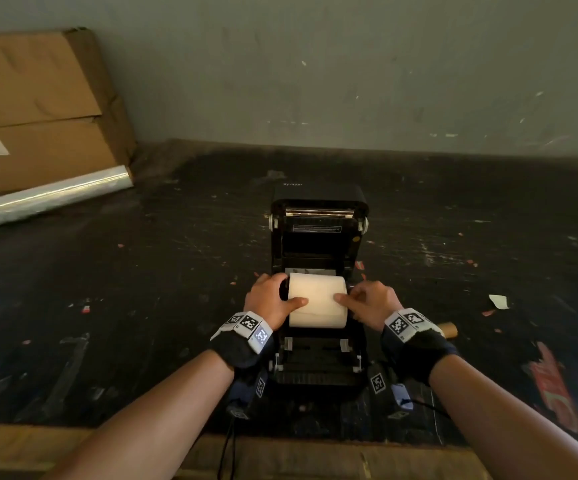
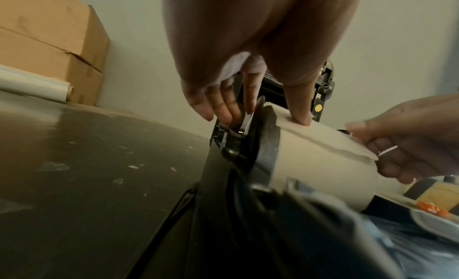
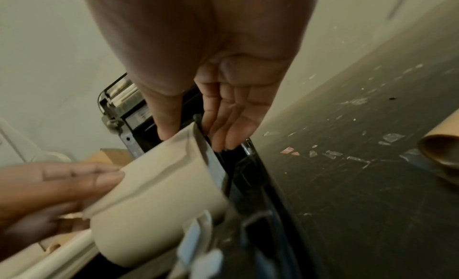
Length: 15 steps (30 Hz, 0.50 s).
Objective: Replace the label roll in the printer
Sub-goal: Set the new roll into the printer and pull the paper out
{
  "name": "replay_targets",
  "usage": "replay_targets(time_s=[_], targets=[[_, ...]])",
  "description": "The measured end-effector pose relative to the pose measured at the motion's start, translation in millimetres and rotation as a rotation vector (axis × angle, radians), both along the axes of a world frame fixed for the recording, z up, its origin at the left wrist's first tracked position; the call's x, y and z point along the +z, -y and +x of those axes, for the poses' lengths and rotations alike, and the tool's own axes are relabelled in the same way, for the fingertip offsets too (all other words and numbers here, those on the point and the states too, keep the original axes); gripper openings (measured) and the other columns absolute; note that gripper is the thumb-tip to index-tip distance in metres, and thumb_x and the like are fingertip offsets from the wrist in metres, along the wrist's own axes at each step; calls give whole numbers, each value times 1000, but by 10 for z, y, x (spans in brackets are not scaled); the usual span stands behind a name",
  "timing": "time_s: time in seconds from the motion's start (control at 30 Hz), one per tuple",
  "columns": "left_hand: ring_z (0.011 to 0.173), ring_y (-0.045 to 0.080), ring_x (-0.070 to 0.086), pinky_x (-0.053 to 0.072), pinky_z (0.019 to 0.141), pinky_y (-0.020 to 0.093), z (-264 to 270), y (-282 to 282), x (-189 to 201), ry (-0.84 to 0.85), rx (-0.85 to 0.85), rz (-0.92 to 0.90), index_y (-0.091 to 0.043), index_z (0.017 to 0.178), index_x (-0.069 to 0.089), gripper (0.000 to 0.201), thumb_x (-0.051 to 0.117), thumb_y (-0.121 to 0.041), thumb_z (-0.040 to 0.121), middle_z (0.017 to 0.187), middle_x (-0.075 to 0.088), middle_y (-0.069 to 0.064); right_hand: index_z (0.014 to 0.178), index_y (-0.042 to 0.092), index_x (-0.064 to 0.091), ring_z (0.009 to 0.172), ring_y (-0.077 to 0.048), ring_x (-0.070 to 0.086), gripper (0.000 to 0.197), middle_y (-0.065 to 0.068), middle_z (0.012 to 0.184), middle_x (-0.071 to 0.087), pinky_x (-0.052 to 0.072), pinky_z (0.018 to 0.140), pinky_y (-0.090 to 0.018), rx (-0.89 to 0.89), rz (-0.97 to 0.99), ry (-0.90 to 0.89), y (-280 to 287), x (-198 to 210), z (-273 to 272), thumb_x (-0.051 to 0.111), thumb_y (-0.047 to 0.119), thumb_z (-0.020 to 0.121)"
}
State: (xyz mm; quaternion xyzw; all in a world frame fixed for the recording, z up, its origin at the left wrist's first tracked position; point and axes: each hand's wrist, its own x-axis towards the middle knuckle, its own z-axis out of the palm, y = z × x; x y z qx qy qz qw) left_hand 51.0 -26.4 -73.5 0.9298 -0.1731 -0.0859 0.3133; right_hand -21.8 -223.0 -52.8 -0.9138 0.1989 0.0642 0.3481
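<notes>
A black label printer (image 1: 318, 370) stands mid-table with its lid (image 1: 319, 233) swung up and back. A white label roll (image 1: 317, 308) lies across its open bay, on a black holder whose flange (image 2: 267, 144) shows at the left end. My left hand (image 1: 273, 299) grips the roll's left end, thumb (image 2: 299, 114) pressed on top and fingers (image 2: 223, 108) down beside the flange. My right hand (image 1: 363, 301) grips the right end the same way, with its thumb (image 3: 166, 126) on the paper. A loose paper edge (image 2: 347, 149) runs along the roll's top.
A large cardboard box (image 1: 38, 109) leans on the wall at back left, with a roll of clear film (image 1: 48, 199) in front of it. A brown empty core tube (image 1: 449, 330) lies right of the printer. A white paper scrap (image 1: 498, 301) and red scraps (image 1: 554, 386) litter the dark table.
</notes>
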Motion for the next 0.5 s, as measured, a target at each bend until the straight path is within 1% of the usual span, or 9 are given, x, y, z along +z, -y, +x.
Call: replay_targets(time_s=[0.03,0.1,0.17,0.23,0.27,0.33,0.4,0.43,0.5], targets=[[119,28,51,43,99,38,3,0,10,-6,14,-14,-15,130,50,68,71,-47,74,129,54,11,96,13,66,85,-20,67,37,-6,92,69,55,81,-33,15,-32,-9,-12,-7,-9,59,47,83],[111,24,56,47,92,34,-5,-11,22,-21,33,-47,-13,126,51,67,74,-44,71,123,57,9,92,12,65,81,-19,67,33,-9,90,70,54,76,-31,25,-38,-11,-32,-3,-29,59,44,85],[100,21,60,48,84,31,-36,-38,22,-44,51,-58,-11,121,51,63,75,-42,71,110,61,6,88,10,66,74,-18,66,33,-10,85,72,53,73,-29,39,-45,-6,-46,1,-61,58,42,86],[87,18,60,50,79,31,-71,-60,8,-80,69,-71,-11,112,53,55,76,-41,71,98,64,4,88,9,67,70,-16,66,32,-11,82,72,52,71,-27,58,-50,3,-43,-3,-91,59,40,87],[81,16,61,51,76,30,-84,-70,-6,-100,69,-78,-12,106,54,50,76,-41,71,95,66,3,88,10,66,69,-16,66,29,-10,82,72,53,70,-26,60,-39,8,-39,-11,-100,60,38,86],[67,15,63,54,64,26,-102,-84,-41,-152,56,-106,-15,93,56,38,76,-40,72,91,71,5,88,12,64,69,-14,66,24,-9,82,72,54,69,-26,66,-13,12,-34,-26,-115,62,35,85],[55,14,63,50,49,16,-120,-97,-60,-194,44,-142,-14,87,59,30,74,-37,75,86,73,9,90,12,63,67,-11,64,21,-5,80,69,53,66,-23,79,-12,9,-36,-41,-136,62,33,86],[52,12,62,47,44,12,-133,-100,-62,-201,36,-150,-13,87,61,27,73,-34,76,85,74,9,90,13,63,66,-10,63,21,-2,78,67,52,66,-22,84,-19,6,-37,-46,-147,61,33,86],[48,8,60,44,41,8,-156,-107,-73,-201,25,-163,-10,86,64,23,72,-31,79,82,74,7,90,14,63,64,-7,62,20,1,76,65,50,62,-19,94,-30,9,-39,-70,-172,60,33,87]])
